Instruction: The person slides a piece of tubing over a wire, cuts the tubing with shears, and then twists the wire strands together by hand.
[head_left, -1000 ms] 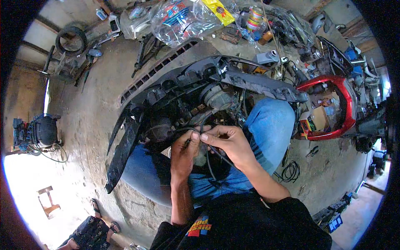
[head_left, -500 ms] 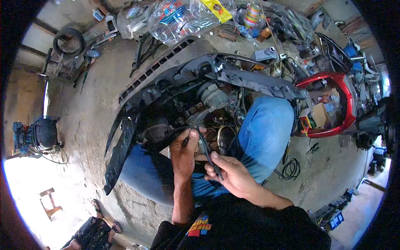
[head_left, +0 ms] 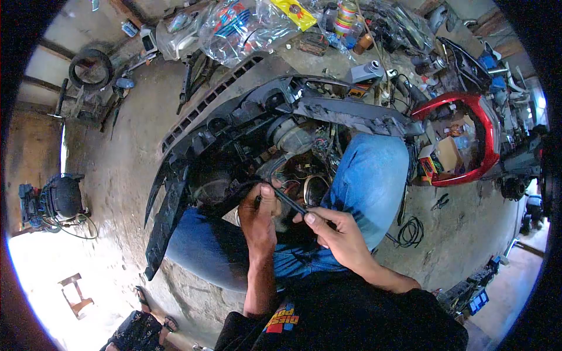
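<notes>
A black cable (head_left: 291, 202) stretches slantwise between my two hands in the head view. My left hand (head_left: 259, 217) is closed around its upper end, thumb pressed on it. The fingertips of my right hand (head_left: 335, 231) pinch the lower end. Above them lies a large dark plastic vehicle panel (head_left: 363, 116), spread over my lap, with a round grey housing (head_left: 294, 137) on its inner side. Thin coloured wires (head_left: 298, 175) show just beyond my hands, partly hidden by them.
A red curved trim piece (head_left: 490, 143) and an open cardboard box (head_left: 448, 157) lie at the right. Near my knee are a coiled cable (head_left: 411, 232) and pliers (head_left: 440, 202). Plastic bags (head_left: 252, 35) line the back. Another person's clothed leg (head_left: 137, 333) shows at lower left.
My right hand has moved up and slightly to the right, turning the cable to a flatter slant. My left hand keeps its hold. The whole view has shifted a little.
</notes>
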